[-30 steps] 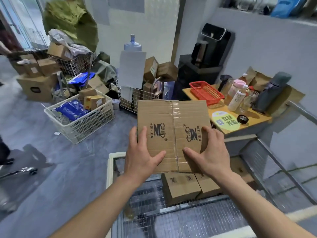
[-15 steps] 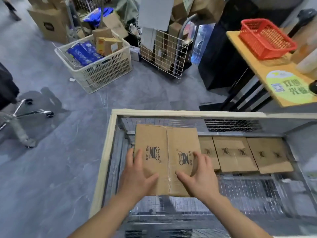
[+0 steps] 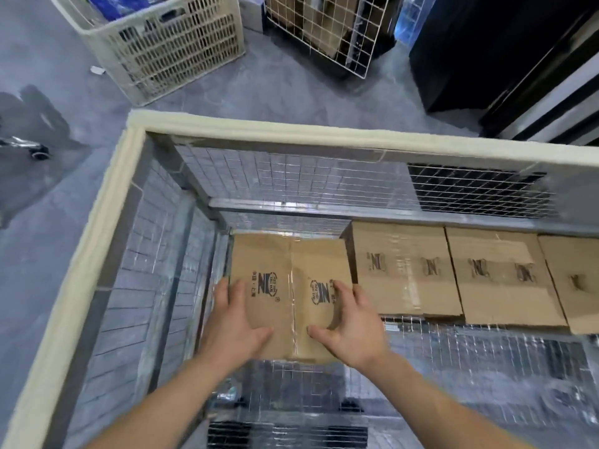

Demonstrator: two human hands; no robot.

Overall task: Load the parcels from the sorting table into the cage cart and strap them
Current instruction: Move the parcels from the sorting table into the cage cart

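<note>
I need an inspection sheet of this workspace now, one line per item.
Surface: wire mesh floor of beige-rimmed metal cage cart.
Job's things: brown cardboard box in the cart's far left corner; three similar taped boxes in a row to its right.
Clutter: white paper scrap on the grey floor.
Grips: left hand and right hand hold the box's near end, fingers on top.
Cables: nothing seen.
Surroundings: beige plastic crate, white wire basket, black cabinet beyond the cart.

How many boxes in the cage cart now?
4. The held box is in the far-left corner, gripped by the left hand and right hand; second box, third box and fourth box run rightward, the fourth cut off by the frame. More may hide beyond.
</note>
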